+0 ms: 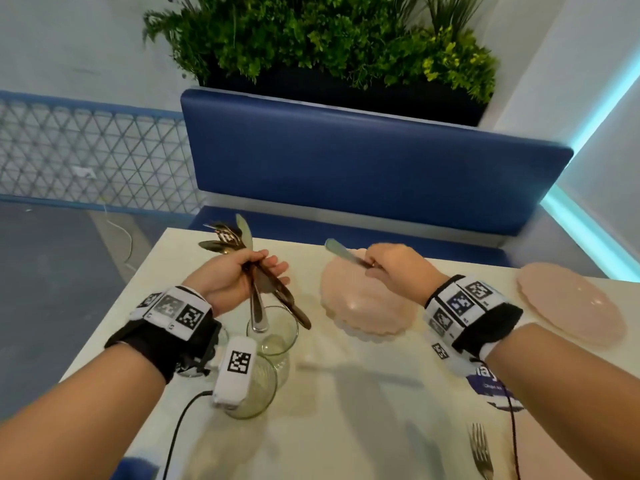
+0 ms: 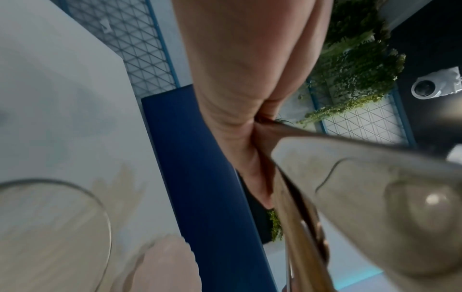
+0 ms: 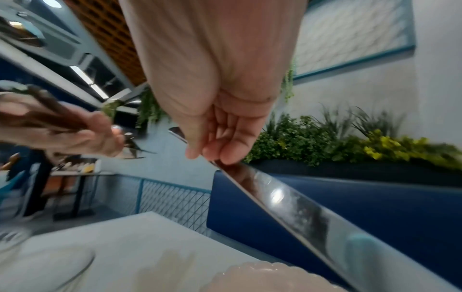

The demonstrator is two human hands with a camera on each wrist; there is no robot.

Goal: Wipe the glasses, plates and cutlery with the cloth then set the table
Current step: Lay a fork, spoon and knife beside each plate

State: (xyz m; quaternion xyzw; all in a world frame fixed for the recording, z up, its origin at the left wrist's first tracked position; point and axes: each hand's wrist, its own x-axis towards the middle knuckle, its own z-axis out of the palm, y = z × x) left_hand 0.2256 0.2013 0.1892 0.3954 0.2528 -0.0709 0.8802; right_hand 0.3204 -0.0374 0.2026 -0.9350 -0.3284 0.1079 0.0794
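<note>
My left hand point(image 1: 242, 275) grips a bundle of cutlery point(image 1: 273, 296) upright above the glasses; spoon and fork heads point(image 1: 227, 237) fan out past the table's far edge. In the left wrist view the cutlery handles point(image 2: 350, 197) fill the lower right. My right hand point(image 1: 388, 265) pinches a single knife point(image 1: 343, 253) by its handle over a pink scalloped plate point(image 1: 363, 306). The right wrist view has the knife point(image 3: 287, 197) running down from my fingers point(image 3: 225, 150). Two clear glasses point(image 1: 273, 330) point(image 1: 256, 389) stand below my left wrist. No cloth is in view.
A second pink plate point(image 1: 571, 303) lies at the table's right edge. A fork point(image 1: 481, 448) rests near the front right, beside a blue printed card point(image 1: 491, 386). A blue bench back point(image 1: 363, 161) and a planter point(image 1: 329, 46) stand beyond the white table point(image 1: 363, 410).
</note>
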